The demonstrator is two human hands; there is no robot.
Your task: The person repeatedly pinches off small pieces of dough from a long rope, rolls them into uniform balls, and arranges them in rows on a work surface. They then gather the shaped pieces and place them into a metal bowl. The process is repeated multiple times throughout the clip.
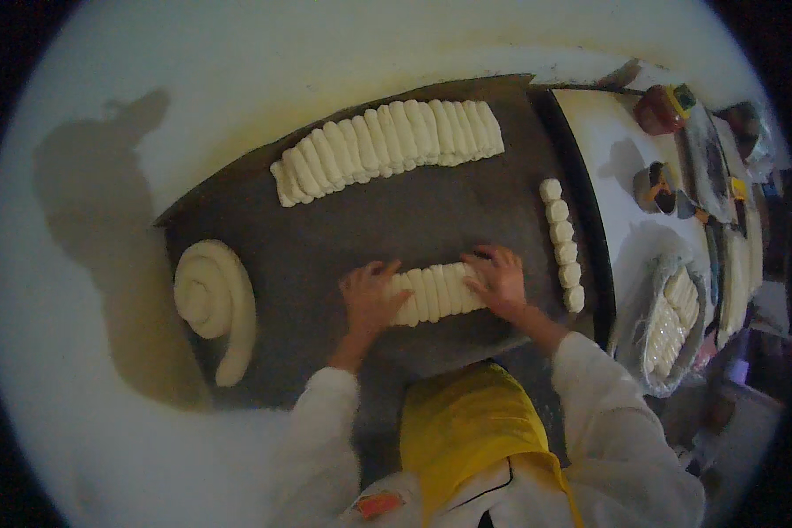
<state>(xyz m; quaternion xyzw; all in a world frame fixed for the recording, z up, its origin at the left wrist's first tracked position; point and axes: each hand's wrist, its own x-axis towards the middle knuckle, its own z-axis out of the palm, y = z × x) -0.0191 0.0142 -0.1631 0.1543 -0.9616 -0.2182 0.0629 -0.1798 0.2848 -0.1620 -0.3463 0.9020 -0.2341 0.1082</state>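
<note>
A short row of white dough strips (437, 293) lies side by side on the dark work surface (370, 224) right in front of me. My left hand (371, 297) is curled round the left end of this row, its thumb against the dough. At the other end my right hand (500, 280) grips from the right, fingers bent over the far side. Between the hands the middle strips show; the end ones are partly covered by my fingers. Farther back lies a longer, curved row of dough strips (387, 145), touching neither hand.
To the left lies a thick dough rope coiled in a spiral (207, 290). A line of small dough pieces (561, 238) runs along the right edge. Beyond it, a white surface holds a red jar (662, 110), a metal cup (651, 189) and a plastic bag of dough (673, 321).
</note>
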